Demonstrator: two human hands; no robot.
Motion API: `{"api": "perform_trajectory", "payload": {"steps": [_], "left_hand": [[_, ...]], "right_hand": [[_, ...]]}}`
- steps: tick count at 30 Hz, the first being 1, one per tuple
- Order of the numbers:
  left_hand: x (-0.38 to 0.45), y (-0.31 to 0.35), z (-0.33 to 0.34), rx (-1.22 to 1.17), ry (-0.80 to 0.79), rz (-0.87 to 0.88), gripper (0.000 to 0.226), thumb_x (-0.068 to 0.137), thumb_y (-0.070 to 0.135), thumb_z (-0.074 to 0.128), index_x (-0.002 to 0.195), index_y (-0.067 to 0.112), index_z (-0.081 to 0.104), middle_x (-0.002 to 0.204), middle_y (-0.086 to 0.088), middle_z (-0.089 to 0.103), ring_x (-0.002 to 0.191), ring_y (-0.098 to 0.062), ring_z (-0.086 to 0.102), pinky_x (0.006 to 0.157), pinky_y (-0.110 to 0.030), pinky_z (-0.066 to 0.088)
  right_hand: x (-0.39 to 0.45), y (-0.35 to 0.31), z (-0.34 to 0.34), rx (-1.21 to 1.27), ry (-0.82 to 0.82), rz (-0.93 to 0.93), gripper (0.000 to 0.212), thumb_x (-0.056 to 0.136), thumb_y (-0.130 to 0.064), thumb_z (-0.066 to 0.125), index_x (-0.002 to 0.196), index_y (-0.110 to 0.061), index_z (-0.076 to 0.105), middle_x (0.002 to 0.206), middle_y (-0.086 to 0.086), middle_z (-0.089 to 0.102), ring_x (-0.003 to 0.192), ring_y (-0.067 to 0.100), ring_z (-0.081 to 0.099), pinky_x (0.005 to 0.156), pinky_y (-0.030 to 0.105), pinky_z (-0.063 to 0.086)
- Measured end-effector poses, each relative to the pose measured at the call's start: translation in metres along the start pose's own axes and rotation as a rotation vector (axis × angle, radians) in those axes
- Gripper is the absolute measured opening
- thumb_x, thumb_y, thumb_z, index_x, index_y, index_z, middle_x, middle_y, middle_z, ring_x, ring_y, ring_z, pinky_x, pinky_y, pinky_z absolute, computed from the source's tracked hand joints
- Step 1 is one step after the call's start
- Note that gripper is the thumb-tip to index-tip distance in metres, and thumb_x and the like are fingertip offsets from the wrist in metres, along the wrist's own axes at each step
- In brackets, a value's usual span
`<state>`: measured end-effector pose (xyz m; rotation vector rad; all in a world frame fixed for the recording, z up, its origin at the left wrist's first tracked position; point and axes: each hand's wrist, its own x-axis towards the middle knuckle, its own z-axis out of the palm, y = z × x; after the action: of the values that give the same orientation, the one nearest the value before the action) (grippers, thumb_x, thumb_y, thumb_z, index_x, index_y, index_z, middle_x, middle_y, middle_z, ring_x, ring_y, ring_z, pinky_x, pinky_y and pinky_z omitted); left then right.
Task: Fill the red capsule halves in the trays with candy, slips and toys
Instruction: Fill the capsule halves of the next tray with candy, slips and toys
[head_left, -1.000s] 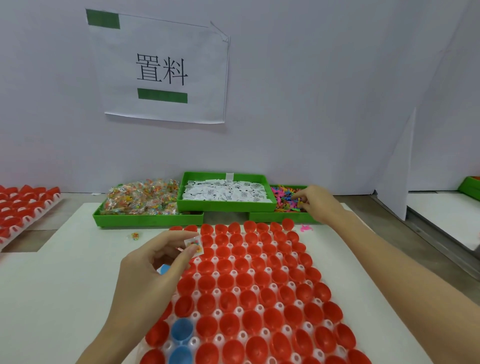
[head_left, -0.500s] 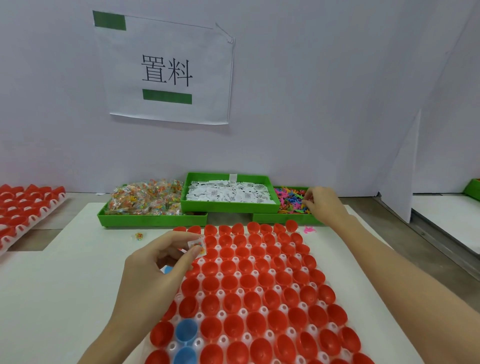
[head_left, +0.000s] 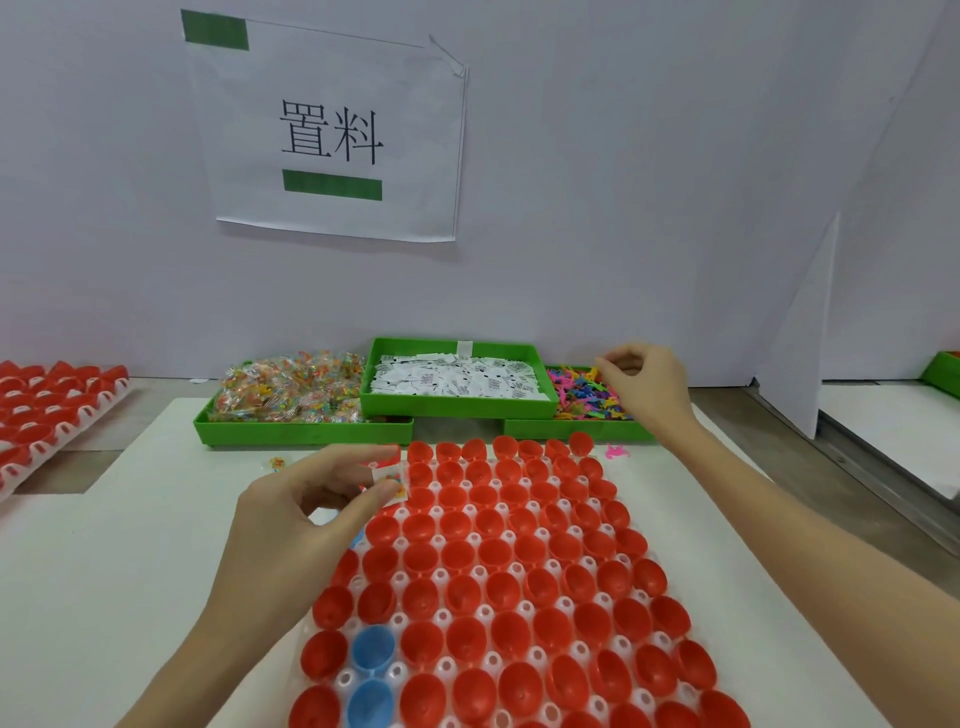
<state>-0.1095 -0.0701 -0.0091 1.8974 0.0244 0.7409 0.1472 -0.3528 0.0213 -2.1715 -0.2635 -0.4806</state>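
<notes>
Left hand (head_left: 306, 519) pinches one candy packet (head_left: 390, 478) between thumb and forefinger, held over the far-left corner of the main tray (head_left: 441, 574). Right hand (head_left: 644, 387) hovers above the toy bin (head_left: 576, 430), fingers curled with tips together; can't tell if there's a toy in the pinch, too small to resolve.

Counts:
- 3 green bins along the wall: candy bin (head_left: 304, 432) on the left, slip bin (head_left: 457, 408) in the middle and raised, overlapping both neighbours, toy bin on the right.
- Main tray: red halves (head_left: 514, 558) in staggered rows of roughly 7 across, all open side up; the ones in clear view look empty. Bottom rows are cut off by the frame, so no exact total.
- 2 blue halves (head_left: 373, 652) in the near-left part of the tray, one behind the other. A bit of blue shows under the left hand too.
- 1 second tray (head_left: 15, 467) of red halves at far left, partly out of frame.
- 1 loose candy (head_left: 278, 462) on the white board, in front of the candy bin.
- 1 loose pink toy (head_left: 616, 453) just past the tray's far-right corner.
- 1 sign (head_left: 332, 140) on the wall, two characters, two green strips.
</notes>
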Motion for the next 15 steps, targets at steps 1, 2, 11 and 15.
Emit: {"api": "perform_trajectory", "payload": {"steps": [1,2,11,15], "left_hand": [[0.001,0.000,-0.001,0.005,0.008,-0.008,0.028,0.075,0.031,0.082,0.101,0.040,0.079,0.081,0.008,0.077,0.078,-0.011,0.072,0.074,-0.013,0.056],[0.001,0.001,-0.001,0.005,0.016,-0.016,0.028,0.074,0.031,0.083,0.101,0.036,0.078,0.080,0.008,0.077,0.077,-0.010,0.073,0.075,-0.013,0.056],[0.003,0.005,-0.008,-0.078,-0.020,0.002,0.018,0.074,0.027,0.082,0.091,0.023,0.083,0.086,0.010,0.080,0.086,-0.009,0.077,0.079,-0.016,0.058],[0.005,-0.001,-0.012,-0.050,0.020,-0.014,0.017,0.077,0.020,0.083,0.093,0.026,0.083,0.086,0.012,0.080,0.086,-0.008,0.076,0.079,-0.019,0.060]], "right_hand": [[-0.007,-0.011,0.000,0.068,-0.027,-0.005,0.015,0.095,-0.019,0.071,0.104,-0.007,0.074,0.091,0.006,0.077,0.084,0.017,0.072,0.079,0.030,0.055],[-0.017,-0.023,0.001,0.132,-0.071,-0.014,0.014,0.095,-0.019,0.071,0.103,-0.008,0.074,0.088,0.005,0.077,0.083,0.018,0.074,0.075,0.032,0.056],[-0.122,-0.129,0.050,0.375,-0.568,-0.378,0.004,0.091,-0.015,0.076,0.094,-0.012,0.076,0.078,0.001,0.077,0.073,0.013,0.075,0.068,0.029,0.062],[-0.132,-0.144,0.063,0.352,-0.524,-0.439,0.003,0.089,-0.014,0.077,0.092,-0.012,0.078,0.081,-0.004,0.076,0.076,0.008,0.073,0.074,0.025,0.060]]}}
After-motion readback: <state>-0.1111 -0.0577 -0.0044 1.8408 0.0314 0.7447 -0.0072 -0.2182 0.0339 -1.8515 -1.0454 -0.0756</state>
